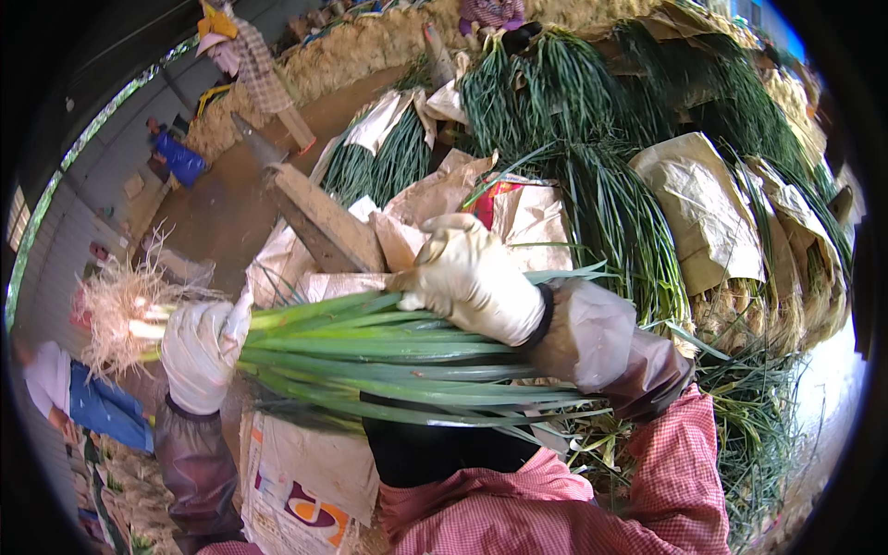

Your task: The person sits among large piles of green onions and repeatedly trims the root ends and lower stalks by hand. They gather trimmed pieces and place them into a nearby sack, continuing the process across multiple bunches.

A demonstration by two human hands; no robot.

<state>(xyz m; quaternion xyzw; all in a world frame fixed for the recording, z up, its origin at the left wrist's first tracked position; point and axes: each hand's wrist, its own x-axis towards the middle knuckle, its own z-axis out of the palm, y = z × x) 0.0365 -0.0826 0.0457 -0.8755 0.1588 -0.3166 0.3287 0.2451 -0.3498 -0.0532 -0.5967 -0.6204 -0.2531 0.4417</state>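
A bundle of green onions [388,354] lies sideways before me, its pale roots [114,326] at the left and green leaves spread to the right. My left hand [201,354], in a whitish glove, is closed around the stems just beside the roots. Above the leaves, my right hand [479,277] in a cream glove is bent over their upper edge; its fingertips are partly hidden, so whether it grips any leaf is unclear. Just beyond it stands a wooden post [326,222] with a pointed metal tip, close to crumpled brown paper [437,187].
Green onion heaps [569,97] fill the far side; paper-wrapped bundles [701,208] lie at the right. A printed sack [298,485] is near my lap. Loose leaves [749,430] cover the lower right. A person in a checked shirt [263,69] stands upper left; other people are around the edges.
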